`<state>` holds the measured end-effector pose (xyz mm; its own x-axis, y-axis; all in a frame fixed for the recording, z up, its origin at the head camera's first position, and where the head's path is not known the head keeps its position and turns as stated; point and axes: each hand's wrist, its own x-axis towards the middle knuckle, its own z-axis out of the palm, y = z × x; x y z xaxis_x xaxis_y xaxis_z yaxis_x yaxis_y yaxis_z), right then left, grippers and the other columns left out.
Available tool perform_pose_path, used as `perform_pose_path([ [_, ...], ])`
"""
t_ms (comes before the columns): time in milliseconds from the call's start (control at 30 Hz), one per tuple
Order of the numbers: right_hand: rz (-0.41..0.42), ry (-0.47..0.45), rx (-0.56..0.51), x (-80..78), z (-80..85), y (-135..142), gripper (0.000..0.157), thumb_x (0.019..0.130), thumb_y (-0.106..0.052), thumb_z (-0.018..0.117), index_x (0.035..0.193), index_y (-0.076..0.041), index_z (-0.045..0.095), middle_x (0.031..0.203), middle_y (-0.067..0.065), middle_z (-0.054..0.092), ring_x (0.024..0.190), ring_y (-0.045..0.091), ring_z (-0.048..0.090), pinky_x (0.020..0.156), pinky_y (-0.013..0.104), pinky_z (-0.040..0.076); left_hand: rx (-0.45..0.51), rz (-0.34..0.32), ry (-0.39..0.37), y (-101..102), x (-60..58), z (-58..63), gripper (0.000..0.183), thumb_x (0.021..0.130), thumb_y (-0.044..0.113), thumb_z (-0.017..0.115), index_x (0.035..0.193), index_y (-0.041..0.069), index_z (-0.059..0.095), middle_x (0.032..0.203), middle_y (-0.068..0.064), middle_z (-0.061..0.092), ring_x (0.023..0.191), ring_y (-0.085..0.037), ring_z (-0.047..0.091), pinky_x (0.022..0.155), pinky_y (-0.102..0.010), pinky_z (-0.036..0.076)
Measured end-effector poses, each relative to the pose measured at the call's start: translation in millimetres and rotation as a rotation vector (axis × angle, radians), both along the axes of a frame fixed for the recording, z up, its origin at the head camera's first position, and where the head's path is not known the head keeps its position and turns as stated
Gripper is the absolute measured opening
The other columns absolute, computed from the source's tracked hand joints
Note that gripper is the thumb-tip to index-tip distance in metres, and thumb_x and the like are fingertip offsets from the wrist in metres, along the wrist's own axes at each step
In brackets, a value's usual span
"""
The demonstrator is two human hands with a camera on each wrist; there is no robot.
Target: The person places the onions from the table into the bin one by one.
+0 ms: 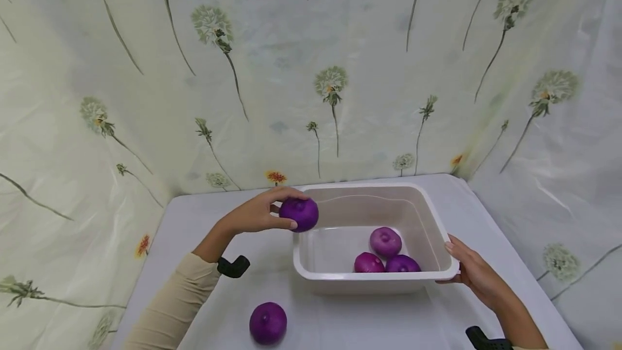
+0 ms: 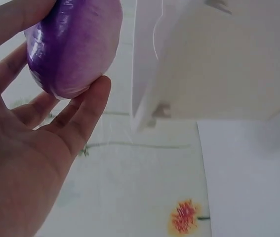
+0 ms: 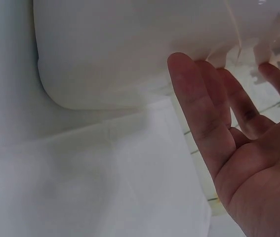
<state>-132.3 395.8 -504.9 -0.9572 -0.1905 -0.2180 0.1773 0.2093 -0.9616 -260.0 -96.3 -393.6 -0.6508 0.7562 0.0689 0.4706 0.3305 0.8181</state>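
In the head view my left hand [image 1: 259,212] holds a purple onion [image 1: 299,214] by its sides, over the left rim of a white plastic tub [image 1: 369,276]. The left wrist view shows the fingers curled round this glossy onion [image 2: 78,49], close beside the tub wall [image 2: 219,59]. My right hand [image 1: 473,269] grips the tub's right rim, thumb on top and fingers beneath. Inside the tub, toward the front right, lie three more onions: a lighter one [image 1: 386,242], a reddish one [image 1: 369,263] and a dark one [image 1: 402,263].
Another purple onion [image 1: 268,323] lies on the white-covered table [image 1: 330,323], in front of the tub and to its left. A flower-patterned sheet [image 1: 282,69] hangs behind the table and on both sides. Each wrist wears a black strap-like device [image 1: 234,267].
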Motion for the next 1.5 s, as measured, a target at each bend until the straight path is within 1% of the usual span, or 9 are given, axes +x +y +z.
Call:
perform_pose_path([
  [233,-0.025,-0.023,-0.003,0.1,0.6,-2,0.064,0.109,-0.042,0.030,0.161,-0.011,0.008,0.118,-0.022,0.057,0.097,0.018,0.071,0.081,0.045,0.060,-0.017,-0.081,-0.030,45,-20.2,11.4,0.054,0.088,0.022,0.078,0.139,0.026,0.057,0.143,-0.003,0.048,0.127,-0.023,0.052,0.097,-0.034,0.055],
  [400,-0.024,-0.025,-0.007,0.5,0.0,-2,0.063,0.109,-0.041,0.030,0.160,-0.011,0.009,0.119,-0.018,0.056,0.098,0.020,0.071,0.081,0.046,0.060,-0.056,-0.134,0.002,77,-30.7,16.5,0.055,0.088,0.024,0.078,0.138,0.025,0.057,0.144,-0.002,0.049,0.127,-0.025,0.054,0.096,-0.030,0.055],
  [567,-0.033,-0.026,-0.013,1.6,-1.2,-2,0.063,0.109,-0.042,0.030,0.160,-0.011,0.009,0.122,-0.015,0.056,0.099,0.021,0.071,0.082,0.047,0.060,-0.085,-0.221,0.010,110,-37.5,15.3,0.055,0.088,0.019,0.077,0.139,0.020,0.056,0.142,-0.005,0.051,0.128,-0.024,0.052,0.098,-0.032,0.054],
  [733,-0.058,-0.039,-0.008,2.9,-2.6,-2,0.065,0.109,-0.043,0.031,0.160,-0.011,0.009,0.124,-0.010,0.056,0.099,0.022,0.071,0.082,0.047,0.060,-0.198,-0.267,0.058,137,-43.0,-0.9,0.053,0.090,0.020,0.076,0.139,0.018,0.056,0.138,-0.005,0.054,0.127,-0.019,0.050,0.101,-0.029,0.049],
  [833,-0.066,-0.046,-0.007,4.0,-3.5,-2,0.065,0.109,-0.044,0.031,0.160,-0.011,0.010,0.126,-0.005,0.056,0.099,0.022,0.071,0.082,0.048,0.060,-0.243,-0.282,0.037,150,-45.1,-14.8,0.051,0.090,0.020,0.075,0.138,0.019,0.055,0.137,-0.005,0.055,0.125,-0.018,0.052,0.099,-0.025,0.048],
  [967,-0.084,-0.054,-0.001,5.5,-4.9,-4,0.065,0.108,-0.045,0.032,0.160,-0.011,0.012,0.136,0.015,0.050,0.098,0.025,0.070,0.081,0.049,0.060,-0.268,-0.319,0.004,163,-45.6,-29.5,0.051,0.091,0.019,0.075,0.138,0.020,0.056,0.136,-0.003,0.056,0.123,-0.015,0.054,0.099,-0.023,0.048],
  [1100,-0.089,-0.059,-0.007,6.2,-6.6,-6,0.065,0.108,-0.044,0.032,0.160,-0.011,0.012,0.143,0.027,0.041,0.098,0.026,0.070,0.081,0.050,0.059,-0.298,-0.346,0.044,169,-47.4,-38.6,0.050,0.090,0.020,0.076,0.136,0.019,0.058,0.134,-0.001,0.058,0.120,-0.013,0.055,0.098,-0.021,0.048],
  [1367,-0.085,-0.036,-0.012,5.7,-4.1,-4,0.065,0.108,-0.045,0.032,0.161,-0.013,0.011,0.149,0.032,0.033,0.099,0.028,0.069,0.081,0.052,0.059,-0.350,-0.328,0.025,172,-55.7,-53.6,0.050,0.089,0.016,0.076,0.137,0.017,0.058,0.137,-0.004,0.056,0.123,-0.017,0.053,0.098,-0.024,0.046],
  [1500,-0.103,-0.039,-0.010,4.7,-0.9,-4,0.065,0.108,-0.045,0.034,0.161,-0.014,0.013,0.151,0.033,0.031,0.101,0.030,0.068,0.081,0.054,0.059,-0.391,-0.333,0.070,177,-57.9,-61.6,0.050,0.088,0.015,0.076,0.135,0.018,0.058,0.137,-0.005,0.055,0.124,-0.016,0.050,0.102,-0.024,0.044],
])
